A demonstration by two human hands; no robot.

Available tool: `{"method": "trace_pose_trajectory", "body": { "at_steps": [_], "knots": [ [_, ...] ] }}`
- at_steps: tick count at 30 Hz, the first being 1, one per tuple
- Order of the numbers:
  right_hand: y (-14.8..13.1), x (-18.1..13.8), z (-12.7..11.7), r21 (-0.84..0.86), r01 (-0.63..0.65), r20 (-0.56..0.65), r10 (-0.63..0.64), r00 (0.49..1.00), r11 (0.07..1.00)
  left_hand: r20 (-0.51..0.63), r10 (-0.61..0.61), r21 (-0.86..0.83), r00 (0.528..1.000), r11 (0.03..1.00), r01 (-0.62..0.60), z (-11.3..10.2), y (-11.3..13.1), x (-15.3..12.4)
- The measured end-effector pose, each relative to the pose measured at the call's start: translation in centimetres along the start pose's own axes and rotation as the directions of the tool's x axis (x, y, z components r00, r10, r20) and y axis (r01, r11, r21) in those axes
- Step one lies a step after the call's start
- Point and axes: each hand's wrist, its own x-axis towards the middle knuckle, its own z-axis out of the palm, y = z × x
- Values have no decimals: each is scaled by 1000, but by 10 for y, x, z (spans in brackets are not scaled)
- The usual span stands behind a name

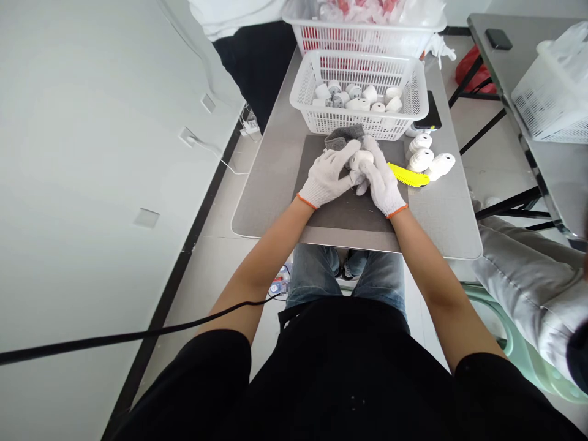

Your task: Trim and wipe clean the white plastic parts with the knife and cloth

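Observation:
Both my hands wear white knit gloves with orange cuffs and meet over a dark mat (316, 214) on the table. Between them is a small white rounded plastic piece (359, 160) with a hole in its face. My left hand (325, 174) closes on its left side, and my right hand (380, 177) grips it from the right. A crumpled grey cloth (343, 136) lies just beyond my fingers. To the right of my right hand rests a yellow tool with a ridged edge (408, 176), perhaps a cutter. Several white plastic pieces (420, 160) are grouped beside it.
A white plastic basket (358, 125) with several white pieces stands behind the mat, and another basket (367, 40) with bags is farther back. A black phone (429, 110) lies at the right. Another person's legs (528, 263) are close on the right; a wall (114, 153) runs along the left.

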Motion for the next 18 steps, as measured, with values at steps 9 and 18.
{"method": "trace_pose_trajectory", "body": {
  "at_steps": [9,18],
  "knots": [
    [28,5,0,-127,111,-79,-121,989,986,-66,64,-8,996,998,-64,-2,-8,1],
    [13,3,-3,-338,213,-40,-240,970,917,-140,55,-24,989,998,-59,1,-15,-1]
  ]
}}
